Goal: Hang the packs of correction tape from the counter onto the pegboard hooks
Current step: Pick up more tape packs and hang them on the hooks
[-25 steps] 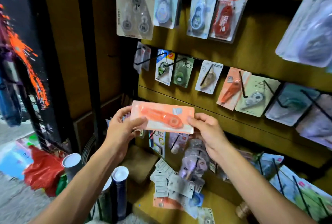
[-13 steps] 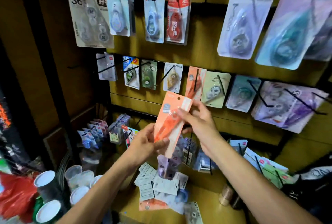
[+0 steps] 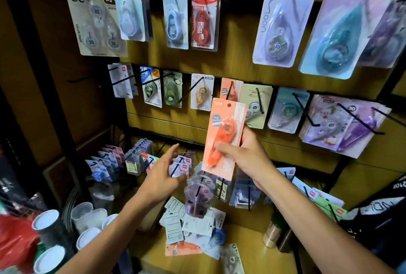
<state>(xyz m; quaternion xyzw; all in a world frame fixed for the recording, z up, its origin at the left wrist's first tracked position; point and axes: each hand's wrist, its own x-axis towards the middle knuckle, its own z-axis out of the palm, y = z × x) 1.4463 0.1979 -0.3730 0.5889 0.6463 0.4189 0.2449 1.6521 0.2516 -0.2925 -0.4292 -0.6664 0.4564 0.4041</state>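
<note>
My right hand (image 3: 243, 153) grips an orange correction tape pack (image 3: 222, 133) upright, thumb across its front. The pack's top hole sits just below a black hook (image 3: 230, 91) that carries a matching orange pack (image 3: 227, 88) on the middle row of the pegboard (image 3: 237, 62). My left hand (image 3: 163, 173) is off the pack, fingers spread, lower left of it. A loose pile of packs (image 3: 191, 227) lies on the wooden counter (image 3: 246, 249) below.
Hooks full of packs line the board above and to both sides, with long black hooks (image 3: 307, 115) sticking out at right. Lower hooks hold clear packs (image 3: 198, 194). White-lidded tubes (image 3: 46, 221) and a red bag (image 3: 15, 238) stand at bottom left.
My left hand has let go of the orange pack and moved down-left. My right hand has turned the pack upright and raised it toward the hook with the matching pack.
</note>
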